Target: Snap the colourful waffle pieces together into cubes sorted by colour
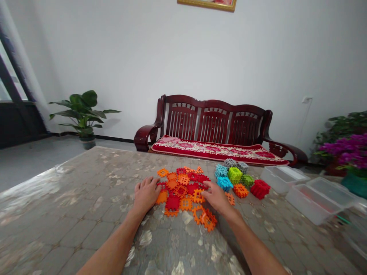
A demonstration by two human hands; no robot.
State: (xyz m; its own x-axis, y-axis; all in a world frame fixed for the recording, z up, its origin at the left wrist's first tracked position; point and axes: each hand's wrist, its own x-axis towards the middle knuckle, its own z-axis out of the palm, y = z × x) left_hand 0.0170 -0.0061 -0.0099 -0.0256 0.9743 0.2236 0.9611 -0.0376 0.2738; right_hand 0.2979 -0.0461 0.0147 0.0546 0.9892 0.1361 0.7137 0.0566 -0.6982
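Observation:
A loose pile of flat orange and red interlocking plastic tiles [173,202] is spread on the table in front of me, some with cut-out windows. My left hand [146,193] rests palm down at the pile's left edge, fingers loosely spread, its fingertips beside an orange tile [162,197]. On the right side, my right hand [217,195] has its thumb and forefinger apart, close to an orange window tile [198,196]; whether they touch it I cannot tell. Nearer to me lie more orange tiles [210,220]. The right palm partly covers another orange tile [230,198].
Sorted stacks stand right of the pile: blue [224,183], lime [235,175], grey [230,163], orange [240,190] and red [260,189]. Clear plastic boxes [312,204] sit farther right on the patterned tablecloth [94,206]. Behind the table is a wooden bench [213,124].

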